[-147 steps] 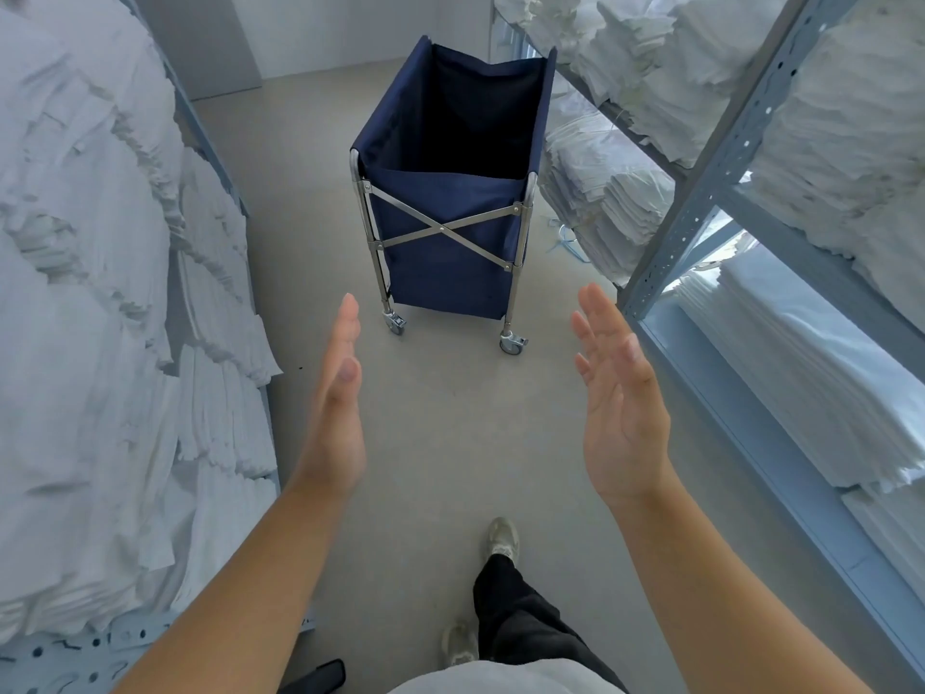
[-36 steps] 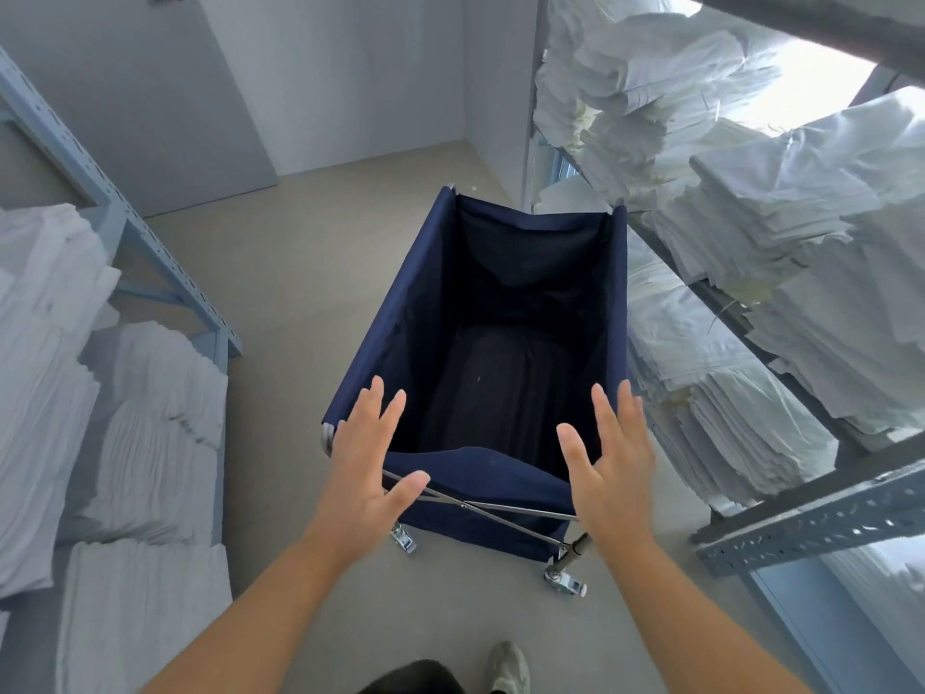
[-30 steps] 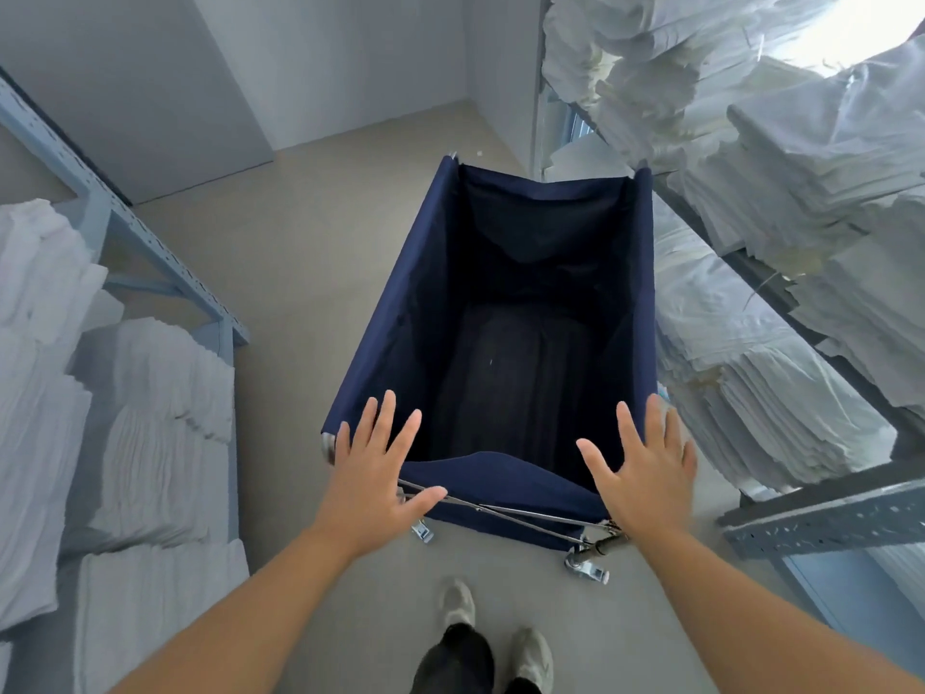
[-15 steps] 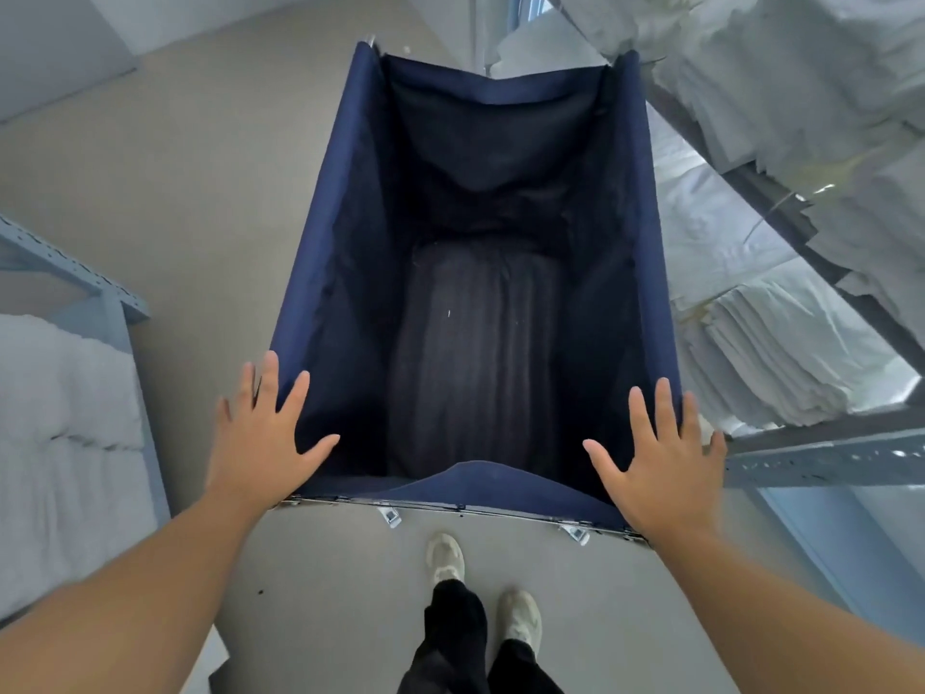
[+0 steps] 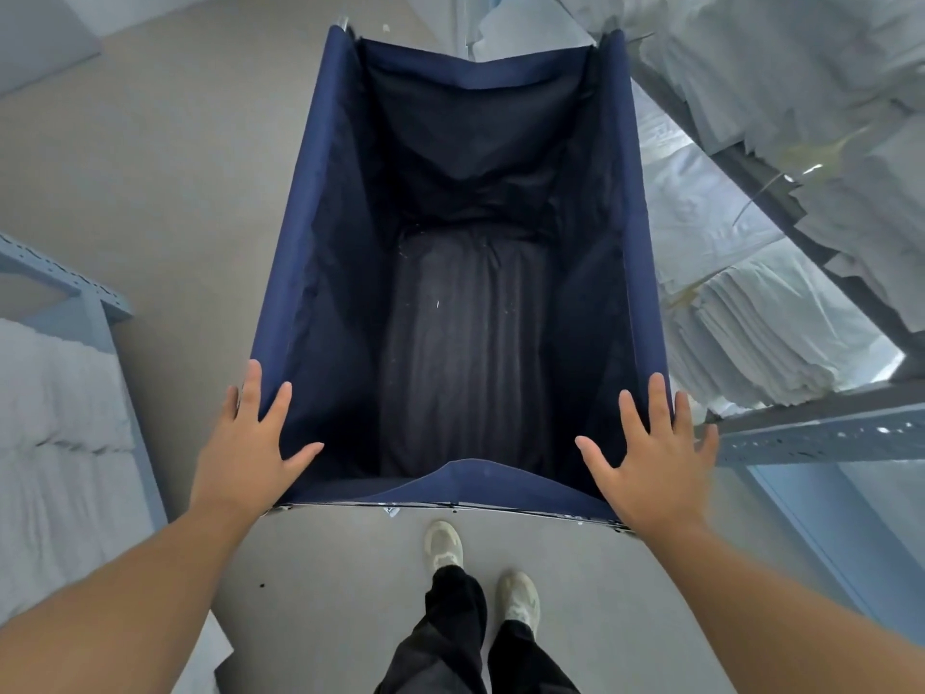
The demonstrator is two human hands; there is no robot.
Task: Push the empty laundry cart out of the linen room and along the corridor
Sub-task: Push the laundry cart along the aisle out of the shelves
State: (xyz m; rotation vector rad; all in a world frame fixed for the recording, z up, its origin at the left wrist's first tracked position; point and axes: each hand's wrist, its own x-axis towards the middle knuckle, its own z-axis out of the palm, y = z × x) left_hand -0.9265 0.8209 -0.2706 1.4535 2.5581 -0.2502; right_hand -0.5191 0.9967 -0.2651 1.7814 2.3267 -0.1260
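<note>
The laundry cart [image 5: 300, 227] is a navy fabric bag on a metal frame, directly in front of me and seen from above. Its inside is dark and holds nothing. My left hand [image 5: 250, 453] lies flat over the near left corner of the rim with fingers spread. My right hand [image 5: 650, 463] lies the same way over the near right corner. Neither hand's fingers curl around the rim. The frame and wheels are mostly hidden under the fabric.
A metal shelf rack [image 5: 821, 438] with stacked white linen [image 5: 771, 323] runs close along the cart's right side. Another rack with linen [image 5: 60, 423] stands at my left. Grey floor [image 5: 175, 167] opens ahead on the left toward a grey door [image 5: 40, 37]. My feet [image 5: 445, 543] stand just behind the cart.
I have walked up to the cart and now look straight down into it. Both hands have spread apart and come down onto the near rim corners.
</note>
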